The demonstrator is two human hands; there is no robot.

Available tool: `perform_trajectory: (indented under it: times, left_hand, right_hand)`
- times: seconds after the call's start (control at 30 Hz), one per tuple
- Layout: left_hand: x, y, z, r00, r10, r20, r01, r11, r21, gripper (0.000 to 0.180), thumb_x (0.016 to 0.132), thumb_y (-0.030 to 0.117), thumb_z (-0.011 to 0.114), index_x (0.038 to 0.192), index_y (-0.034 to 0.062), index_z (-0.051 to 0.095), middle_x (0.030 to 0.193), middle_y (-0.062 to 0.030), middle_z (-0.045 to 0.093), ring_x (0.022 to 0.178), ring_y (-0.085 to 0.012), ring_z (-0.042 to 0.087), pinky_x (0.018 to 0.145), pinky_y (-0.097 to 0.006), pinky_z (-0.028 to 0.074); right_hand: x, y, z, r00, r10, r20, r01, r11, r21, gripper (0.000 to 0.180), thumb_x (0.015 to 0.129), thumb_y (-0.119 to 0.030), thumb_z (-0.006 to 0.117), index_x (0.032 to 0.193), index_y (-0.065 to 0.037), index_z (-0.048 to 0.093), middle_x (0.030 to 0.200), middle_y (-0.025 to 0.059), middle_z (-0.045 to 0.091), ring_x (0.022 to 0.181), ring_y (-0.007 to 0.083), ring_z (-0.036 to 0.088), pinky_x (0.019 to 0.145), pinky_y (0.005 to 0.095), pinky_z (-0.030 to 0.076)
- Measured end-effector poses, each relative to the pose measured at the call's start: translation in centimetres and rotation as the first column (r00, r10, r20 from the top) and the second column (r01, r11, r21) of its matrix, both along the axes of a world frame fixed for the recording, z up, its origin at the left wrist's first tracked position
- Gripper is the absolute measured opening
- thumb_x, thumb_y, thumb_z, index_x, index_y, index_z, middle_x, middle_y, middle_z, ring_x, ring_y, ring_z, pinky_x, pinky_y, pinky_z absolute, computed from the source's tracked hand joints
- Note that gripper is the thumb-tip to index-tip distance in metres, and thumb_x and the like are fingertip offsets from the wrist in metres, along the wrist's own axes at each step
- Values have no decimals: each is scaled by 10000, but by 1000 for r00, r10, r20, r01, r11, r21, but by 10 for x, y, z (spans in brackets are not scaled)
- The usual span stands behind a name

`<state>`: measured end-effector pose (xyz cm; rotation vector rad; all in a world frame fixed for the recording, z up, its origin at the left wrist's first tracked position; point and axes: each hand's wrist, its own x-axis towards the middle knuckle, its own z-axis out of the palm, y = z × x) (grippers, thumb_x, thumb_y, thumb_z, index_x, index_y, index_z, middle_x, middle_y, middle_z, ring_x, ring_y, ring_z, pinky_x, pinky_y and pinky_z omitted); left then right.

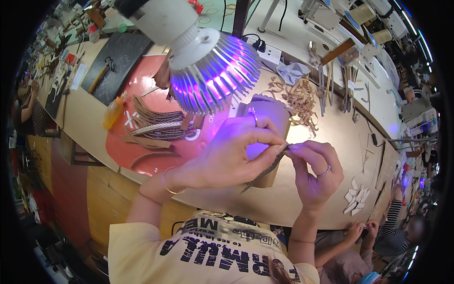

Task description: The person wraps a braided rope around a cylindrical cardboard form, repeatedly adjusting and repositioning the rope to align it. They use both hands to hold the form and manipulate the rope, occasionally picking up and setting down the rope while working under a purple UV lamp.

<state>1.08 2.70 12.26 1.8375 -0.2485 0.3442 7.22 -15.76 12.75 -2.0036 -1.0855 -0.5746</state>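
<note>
A finned lamp (208, 71) glowing violet hangs just above the grip. Left of it, curved brown strips (158, 124) pile on a red mat (142, 85) (a yellow glue bottle (113, 111) at its edge). Up and right lie leather scraps (298, 99); lower right, small pale cut pieces (355, 195) rest on the surface (331, 132).

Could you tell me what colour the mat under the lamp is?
The mat is red, seen in the head view.

Thin, curved brown leather strip (265, 171), pinched at its upper end, slanting down-left.
</note>
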Motion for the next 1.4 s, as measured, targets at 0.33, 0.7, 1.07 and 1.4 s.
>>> perform_trajectory:
  times: [0.33, 0.7, 1.07, 1.4]
  left_hand:
    - [-3, 6, 4, 988, -123, -89, 130, 988, 81, 94, 825, 21, 672, 912, 0, 703, 843, -81, 642, 774, -218, 631, 698, -316, 480]
    - [8, 11, -23, 962, -77, -264, 13, 972, -233, 82, 869, 62, 686, 907, -9, 698, 816, -43, 619, 719, -79, 615, 640, -232, 506]
    - [4, 12, -18, 963, -97, -253, 53, 984, -173, 76, 874, 70, 690, 897, 2, 716, 830, -39, 620, 755, -88, 614, 653, -214, 525]
    - [5, 14, -14, 980, -143, -141, 126, 984, -126, 153, 835, 89, 669, 904, -36, 725, 757, -133, 687, 684, -173, 684, 618, -285, 567]
  right_hand:
    - [-6, -7, -2, 969, 37, -244, -56, 996, -72, 209, 700, -40, 813, 833, -97, 662, 798, 26, 657, 651, 175, 584, 578, 292, 440]
    - [-5, -1, -24, 1000, 4, -8, -5, 982, -188, 276, 714, 1, 779, 883, -100, 585, 876, 40, 613, 721, 221, 590, 598, 329, 461]
    - [0, 3, -23, 999, -3, -48, -1, 997, -71, 241, 714, -23, 810, 905, -77, 672, 868, 66, 628, 727, 218, 592, 600, 316, 466]
    - [-3, 1, -18, 996, 25, -83, -33, 995, -96, 210, 710, -27, 799, 854, -100, 664, 822, 45, 622, 684, 208, 575, 584, 318, 442]
